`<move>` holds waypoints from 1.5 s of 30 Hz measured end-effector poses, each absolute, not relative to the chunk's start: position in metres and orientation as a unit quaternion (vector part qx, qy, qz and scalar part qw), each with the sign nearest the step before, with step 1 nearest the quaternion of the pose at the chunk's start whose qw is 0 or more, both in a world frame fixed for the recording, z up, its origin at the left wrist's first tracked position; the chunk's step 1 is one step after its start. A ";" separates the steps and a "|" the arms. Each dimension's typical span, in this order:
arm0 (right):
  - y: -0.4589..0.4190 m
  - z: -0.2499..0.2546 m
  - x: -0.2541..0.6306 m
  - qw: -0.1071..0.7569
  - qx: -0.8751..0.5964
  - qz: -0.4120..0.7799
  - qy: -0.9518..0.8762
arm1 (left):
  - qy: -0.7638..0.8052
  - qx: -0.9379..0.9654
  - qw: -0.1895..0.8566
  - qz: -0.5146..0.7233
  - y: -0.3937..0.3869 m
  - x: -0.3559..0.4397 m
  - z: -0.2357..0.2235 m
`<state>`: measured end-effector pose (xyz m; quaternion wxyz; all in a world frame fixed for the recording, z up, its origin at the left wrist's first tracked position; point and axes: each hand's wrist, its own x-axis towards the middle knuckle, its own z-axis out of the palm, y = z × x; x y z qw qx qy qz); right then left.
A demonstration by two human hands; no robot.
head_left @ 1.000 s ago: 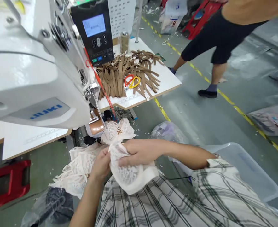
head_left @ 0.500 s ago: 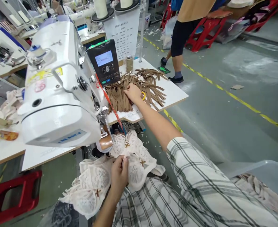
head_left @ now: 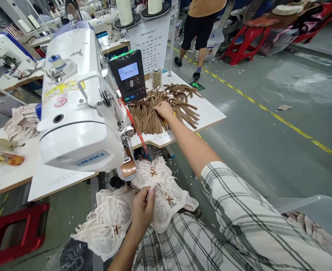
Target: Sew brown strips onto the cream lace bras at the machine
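Observation:
My left hand (head_left: 142, 207) is closed, thumb and fingers pinching the white lace of a bra (head_left: 162, 210) on my lap. More white lace bra cups (head_left: 109, 218) with small brown bows hang at its left. Out over the table, my right hand (head_left: 165, 110) pinches at a brown fabric strip (head_left: 154, 113) in a spread-out pile. Its fingertips partly hide what they grip. Beneath that wrist shows a bit of a yellow-handled tool (head_left: 166, 123), mostly covered. The white sewing machine (head_left: 81, 146) stands left of both hands, its copper-coloured lower arm (head_left: 128, 168) close to the lace.
A control panel (head_left: 128, 77) and a brown thread spool (head_left: 156, 79) stand behind the strips on the white table (head_left: 208, 113). At lower right is a clear bin (head_left: 321, 205) holding pale fabric. A person (head_left: 200, 34) walks in the aisle near red stools (head_left: 247, 43).
My right hand stays at the brown strips, its fingers shifted slightly. My left hand keeps its pinch on the bra. The person in the aisle has moved left. The view has tilted a little.

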<state>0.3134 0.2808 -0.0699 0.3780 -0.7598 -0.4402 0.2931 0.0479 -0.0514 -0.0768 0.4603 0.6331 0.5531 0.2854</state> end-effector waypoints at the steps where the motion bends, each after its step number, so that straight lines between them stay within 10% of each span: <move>1: 0.278 -0.066 0.313 0.390 -0.753 0.304 -0.433 | 0.556 0.633 0.457 0.285 -0.052 0.046 -0.078; 11: 0.138 -0.033 0.276 0.559 -0.452 0.628 -0.298 | 0.535 0.696 0.318 0.358 -0.050 0.029 -0.053; 16: 0.006 -0.036 0.228 0.432 -0.331 0.802 -0.246 | 0.473 0.725 0.372 0.337 -0.044 0.026 -0.022; 27: 0.019 -0.044 0.220 0.510 -0.426 0.685 -0.299 | 0.484 0.627 0.566 0.229 -0.038 0.031 -0.022; 32: 0.011 -0.055 0.218 0.362 -0.378 0.744 -0.415 | 0.478 0.621 0.558 0.273 -0.026 0.040 -0.013; 41: 0.072 -0.043 0.207 0.431 -0.476 0.550 -0.534 | 0.550 0.765 0.090 0.324 -0.001 0.009 -0.024; 45: 0.092 -0.039 0.191 0.415 -0.474 0.455 -0.630 | 0.614 0.726 0.070 0.303 -0.001 0.000 -0.027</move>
